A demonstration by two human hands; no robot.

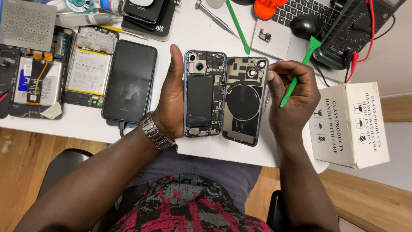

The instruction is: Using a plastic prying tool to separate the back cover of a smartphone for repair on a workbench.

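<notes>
**Opened phone held flat, pry stick in the other hand**

The opened phone lies face down on the white table, its back removed so that the black battery and small boards show inside a blue frame. The left hand lies flat against the left edge of the opened phone, thumb pointing away from the person, fingers curled under or behind the frame; it steadies the phone rather than clasping it tight, and a metal watch sits on the wrist. Touching the right edge of the opened phone lies the back cover, inside up, with a round black coil pad in its middle. The right hand rests at the right edge of that cover, fingers closed around a green pry stick whose flat end points up and away from the phone.

Left of the opened phone, beyond the left hand, a dark phone lies screen up, and further left a second opened phone with a white battery. Right of the opened phone, past the right hand, stands a white cardboard box. Above the opened phone lie a screwdriver, a second green stick, and, up to the right, a laptop and a multimeter.
</notes>
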